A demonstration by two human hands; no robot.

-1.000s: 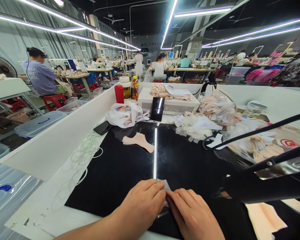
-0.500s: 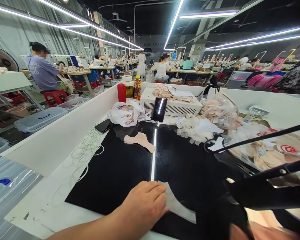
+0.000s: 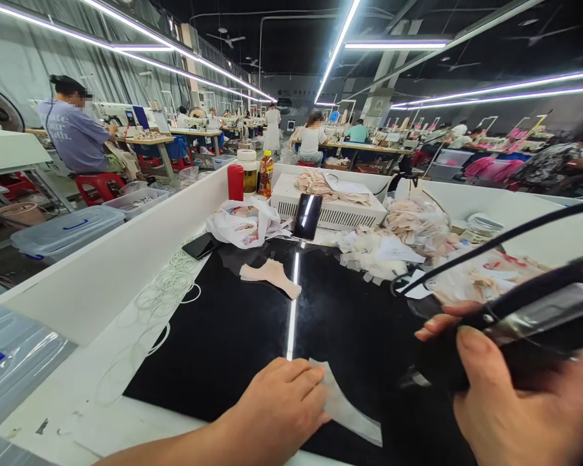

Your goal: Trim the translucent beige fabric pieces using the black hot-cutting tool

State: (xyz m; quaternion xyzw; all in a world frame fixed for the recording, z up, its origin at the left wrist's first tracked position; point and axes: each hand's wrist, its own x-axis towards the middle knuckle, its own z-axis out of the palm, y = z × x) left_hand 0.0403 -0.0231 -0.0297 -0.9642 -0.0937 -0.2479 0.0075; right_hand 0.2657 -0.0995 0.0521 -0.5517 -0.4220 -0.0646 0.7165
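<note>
Gripped by the right hand [image 3: 519, 408], near right: 1 black tool [image 3: 548, 340]. Held down by the left hand [image 3: 284, 396], fingers together (whether pinched, cannot be told): 1 sheer piece [image 3: 348, 411], near centre, on black tabletop [image 3: 223, 343].

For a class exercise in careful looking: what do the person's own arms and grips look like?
The left grip is an ungloved hand; its forearm shows no sleeve, watch or bracelet. The right grip is also ungloved, but partly blurred.
</note>
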